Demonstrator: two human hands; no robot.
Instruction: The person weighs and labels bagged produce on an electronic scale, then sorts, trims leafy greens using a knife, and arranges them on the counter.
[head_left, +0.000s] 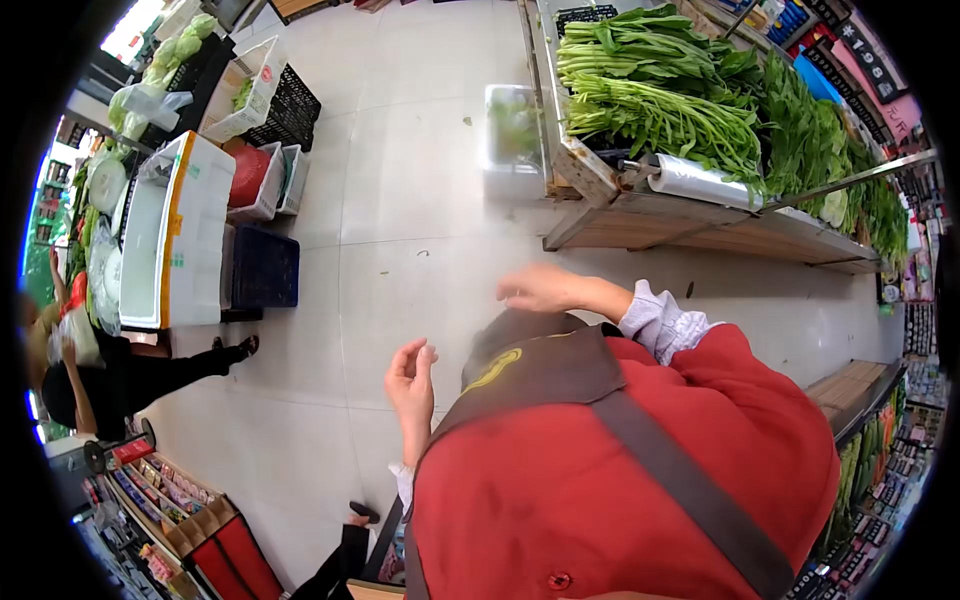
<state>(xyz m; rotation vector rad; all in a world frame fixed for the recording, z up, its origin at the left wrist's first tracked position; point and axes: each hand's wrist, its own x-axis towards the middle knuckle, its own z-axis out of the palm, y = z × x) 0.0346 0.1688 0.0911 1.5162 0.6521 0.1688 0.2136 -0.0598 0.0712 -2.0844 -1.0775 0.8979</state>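
My left hand [410, 380] hangs in the air in front of my body, palm partly showing, fingers loosely bent and apart from the thumb; it holds nothing. Across from it, my right hand [540, 289] reaches over the top of my dark apron [530, 372], its back toward me. Its fingers point left, loosely extended and a little blurred, and I see nothing in them. Neither hand touches any goods. Closest to my right hand are the wooden vegetable stand [640, 222] and a clear plastic tub [512, 145] on the floor, with something green inside.
Leafy greens [660, 90] and a roll of plastic bags [705, 182] are on the stand. To the left stand a white foam box [198, 240], a dark blue crate [266, 268] and a red bag [248, 172]. A person in black [150, 375] is beside the left shelves; another person's foot [362, 513] shows below.
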